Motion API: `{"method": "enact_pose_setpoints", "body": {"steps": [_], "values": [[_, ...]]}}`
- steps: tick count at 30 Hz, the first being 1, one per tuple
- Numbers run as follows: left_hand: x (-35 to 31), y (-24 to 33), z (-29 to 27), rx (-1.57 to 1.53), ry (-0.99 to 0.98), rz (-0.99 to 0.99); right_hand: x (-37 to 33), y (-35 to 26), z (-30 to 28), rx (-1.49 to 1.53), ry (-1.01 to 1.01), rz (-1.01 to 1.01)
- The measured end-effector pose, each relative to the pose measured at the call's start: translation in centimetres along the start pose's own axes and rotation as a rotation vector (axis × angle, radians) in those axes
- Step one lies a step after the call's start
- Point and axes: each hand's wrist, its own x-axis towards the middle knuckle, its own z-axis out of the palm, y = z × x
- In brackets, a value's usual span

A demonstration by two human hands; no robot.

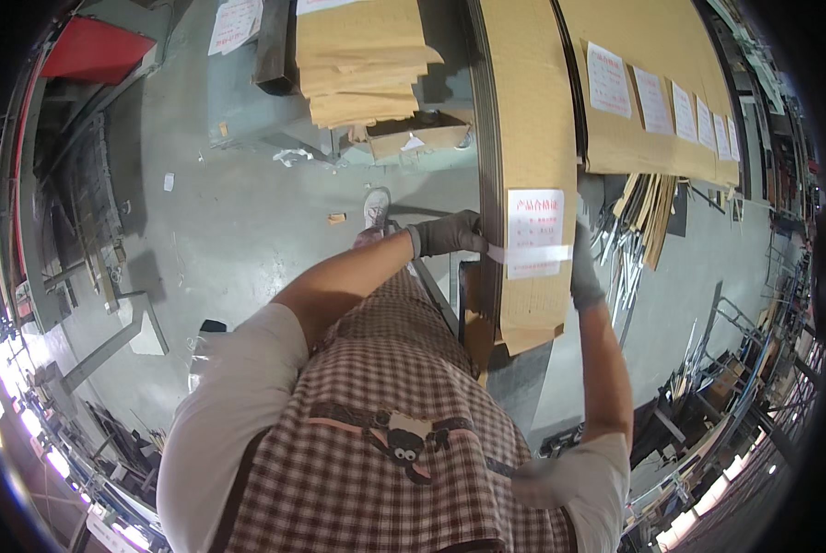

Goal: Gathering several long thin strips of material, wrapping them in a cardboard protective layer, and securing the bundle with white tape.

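Observation:
A long stack wrapped in brown paper [534, 111] lies lengthwise before me, its dark layered edge showing on the left. A white paper label [535, 221] with red print sits on its near part. Across the label runs a pale, translucent strip of tape [537, 253]. My left hand [450, 234], in a grey glove, is closed at the strip's left end, against the stack's edge. My right hand [586, 272], also gloved, lies along the stack's right side at the strip's other end. Its fingers are mostly hidden there.
A wider paper-wrapped stack [657, 101] with several labels stands at right. Thin strips [648, 221] hang or lean below it. Another paper-covered pile [362, 64] and an open cardboard box [417, 135] are ahead on the left. A red panel [95, 51] lies far left.

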Motion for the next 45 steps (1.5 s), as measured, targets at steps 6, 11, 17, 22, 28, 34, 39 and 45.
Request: {"method": "enact_pose_setpoints", "body": {"steps": [6,11,17,22,28,34,39,45], "values": [[-0.9,-0.9,-1.0,0.172,-0.142,-0.016,-5.4,-3.7,10.1,-1.19,0.269,-0.688],[-10.6,8.1,0.0,0.045,0.258,-0.277,-5.0,-2.3,10.0,-1.214,0.393,-0.683],[-2.4,17.5,10.7,0.363,0.274,0.28,-5.8,-5.6,5.4,-0.711,0.102,-0.615],[0.4,15.1,11.6,1.108,0.415,0.429,-8.7,-11.6,4.2,-1.008,-0.129,-0.266],[1.1,15.7,10.5,1.246,0.42,0.493,-3.5,-8.0,0.4,-1.338,0.062,-0.205],[0.7,16.1,9.3,1.232,0.43,0.558,-2.7,-8.1,-0.2,-1.34,0.07,-0.321],[0.6,14.0,8.6,1.13,0.553,0.766,3.3,3.1,-6.6,-1.36,0.322,-0.529],[-1.9,9.9,6.5,0.385,0.766,0.192,0.3,-1.4,-2.8,-1.507,-0.076,-0.535]]}}
